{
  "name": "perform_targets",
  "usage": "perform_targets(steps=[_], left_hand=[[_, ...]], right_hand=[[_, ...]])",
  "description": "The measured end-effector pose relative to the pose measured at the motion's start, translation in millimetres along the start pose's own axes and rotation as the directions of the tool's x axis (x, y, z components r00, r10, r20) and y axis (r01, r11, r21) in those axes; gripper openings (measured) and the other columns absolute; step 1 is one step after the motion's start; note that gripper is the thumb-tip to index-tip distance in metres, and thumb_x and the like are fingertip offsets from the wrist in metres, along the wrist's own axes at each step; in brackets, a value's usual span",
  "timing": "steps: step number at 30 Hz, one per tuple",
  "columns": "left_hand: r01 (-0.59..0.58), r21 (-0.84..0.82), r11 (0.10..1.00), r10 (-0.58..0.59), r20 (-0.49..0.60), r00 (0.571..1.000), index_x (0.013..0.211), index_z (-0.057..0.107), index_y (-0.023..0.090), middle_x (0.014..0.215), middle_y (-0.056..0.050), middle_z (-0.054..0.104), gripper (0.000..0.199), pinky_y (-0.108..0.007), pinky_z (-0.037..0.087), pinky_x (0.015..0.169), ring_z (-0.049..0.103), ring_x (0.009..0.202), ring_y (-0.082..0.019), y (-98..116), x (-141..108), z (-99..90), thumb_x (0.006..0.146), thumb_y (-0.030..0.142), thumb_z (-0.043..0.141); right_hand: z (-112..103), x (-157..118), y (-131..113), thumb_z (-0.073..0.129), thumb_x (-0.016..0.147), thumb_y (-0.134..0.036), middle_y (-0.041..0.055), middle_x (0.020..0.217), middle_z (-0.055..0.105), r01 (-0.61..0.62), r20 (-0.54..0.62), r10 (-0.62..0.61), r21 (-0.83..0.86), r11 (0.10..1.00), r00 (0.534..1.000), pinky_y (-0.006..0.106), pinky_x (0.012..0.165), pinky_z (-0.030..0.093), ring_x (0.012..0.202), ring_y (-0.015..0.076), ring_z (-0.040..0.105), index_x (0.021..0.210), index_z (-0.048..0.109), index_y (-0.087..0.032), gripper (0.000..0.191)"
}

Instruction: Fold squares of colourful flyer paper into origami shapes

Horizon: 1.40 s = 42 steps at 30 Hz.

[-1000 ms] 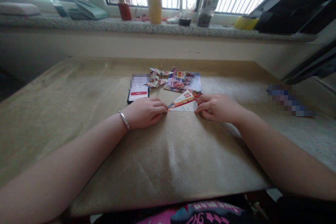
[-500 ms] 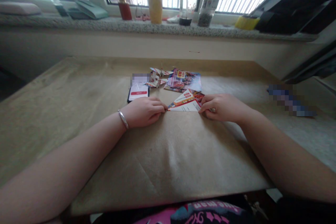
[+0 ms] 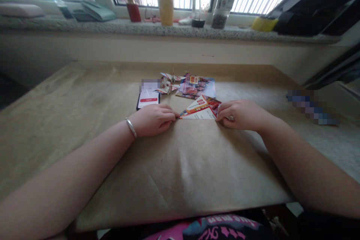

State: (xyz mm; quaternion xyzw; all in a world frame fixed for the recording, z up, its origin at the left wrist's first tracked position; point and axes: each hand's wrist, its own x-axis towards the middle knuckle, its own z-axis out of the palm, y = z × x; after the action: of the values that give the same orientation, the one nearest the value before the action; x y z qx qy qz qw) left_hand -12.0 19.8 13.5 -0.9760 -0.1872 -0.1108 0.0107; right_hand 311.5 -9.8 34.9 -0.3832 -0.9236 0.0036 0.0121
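A folded sheet of printed paper [image 3: 199,112], white, red and orange, lies on the table between my hands. Its near edge is a straight crease and its left end narrows to a point. My left hand [image 3: 158,120], with a silver bangle at the wrist, has its fingers closed on that pointed left end. At the right corner of the paper, the thumb and fingers of my right hand [image 3: 237,115] are pinched together. Just beyond the paper are folded paper cranes [image 3: 168,87] and a stack of colourful printed leaflets [image 3: 201,87].
A phone [image 3: 149,99] with a lit screen lies behind my left hand. Far right on the table is a blurred bluish item [image 3: 312,108]. The windowsill [image 3: 107,26] at the back holds a red bottle [image 3: 133,10], a tall yellow cylinder [image 3: 165,0] and clear containers [image 3: 222,9].
My right hand has slid slightly to the right along the paper's near edge, showing a little more of its right corner. My left hand stays at the pointed end.
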Motion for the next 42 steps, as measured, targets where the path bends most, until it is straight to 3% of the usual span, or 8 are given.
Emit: perform_targets(steps=[23, 28, 32, 36, 42], left_hand=[[0.021, -0.033, 0.999, -0.021, -0.012, 1.000, 0.098, 0.068, 0.018, 0.105, -0.006, 0.070, 0.028, -0.028, 0.054, 0.085, 0.065, 0.096, -0.017, -1, -1, 0.0, 0.086, 0.016, 0.043], [0.034, -0.042, 0.999, -0.034, -0.003, 0.999, 0.097, 0.068, 0.017, 0.106, -0.007, 0.070, 0.027, -0.029, 0.054, 0.084, 0.064, 0.095, -0.018, 0, -1, -0.1, 0.086, 0.017, 0.043], [0.046, -0.047, 0.998, -0.045, 0.012, 0.999, 0.092, 0.066, 0.015, 0.106, -0.009, 0.069, 0.024, -0.030, 0.052, 0.084, 0.063, 0.096, -0.019, 1, 0, 0.4, 0.085, 0.018, 0.044], [0.052, -0.087, 0.995, -0.053, -0.003, 0.999, 0.090, 0.064, 0.015, 0.100, -0.009, 0.068, 0.022, -0.030, 0.051, 0.083, 0.062, 0.093, -0.019, 4, 0, 0.7, 0.087, 0.019, 0.042], [0.135, -0.226, 0.965, -0.147, -0.037, 0.988, 0.098, 0.063, 0.016, 0.090, -0.006, 0.066, 0.022, -0.024, 0.049, 0.074, 0.061, 0.083, -0.015, 8, 0, 3.1, 0.090, 0.021, 0.043]], right_hand=[[-1, -5, 5, 0.051, 0.072, -0.013, -0.0025, 0.097, 0.074, 0.004, -0.030, -0.003, 0.032, 0.999, 1.000, 0.026, 0.071, 0.046, 0.084, 0.0161, 0.067, 0.080, 0.074, -0.027, 0.027], [5, 0, 4, 0.048, 0.077, -0.018, 0.0025, 0.088, 0.073, -0.160, -0.027, 0.160, -0.004, 0.987, 0.987, 0.028, 0.064, 0.042, 0.078, 0.0186, 0.065, 0.078, 0.070, -0.022, 0.021], [17, 7, -1, 0.048, 0.085, -0.034, 0.0041, 0.080, 0.070, -0.365, -0.092, 0.367, 0.032, 0.930, 0.926, 0.028, 0.057, 0.039, 0.071, 0.0191, 0.062, 0.087, 0.066, -0.021, 0.023], [26, 13, -5, 0.056, 0.083, -0.046, 0.0078, 0.098, 0.068, -0.305, -0.129, 0.322, 0.132, 0.943, 0.938, 0.029, 0.065, 0.044, 0.081, 0.0202, 0.062, 0.105, 0.065, -0.019, 0.035], [34, 17, -10, 0.061, 0.081, -0.037, 0.0098, 0.107, 0.063, -0.170, -0.195, 0.226, 0.270, 0.948, 0.954, 0.033, 0.083, 0.049, 0.095, 0.0221, 0.060, 0.112, 0.064, -0.020, 0.035]])
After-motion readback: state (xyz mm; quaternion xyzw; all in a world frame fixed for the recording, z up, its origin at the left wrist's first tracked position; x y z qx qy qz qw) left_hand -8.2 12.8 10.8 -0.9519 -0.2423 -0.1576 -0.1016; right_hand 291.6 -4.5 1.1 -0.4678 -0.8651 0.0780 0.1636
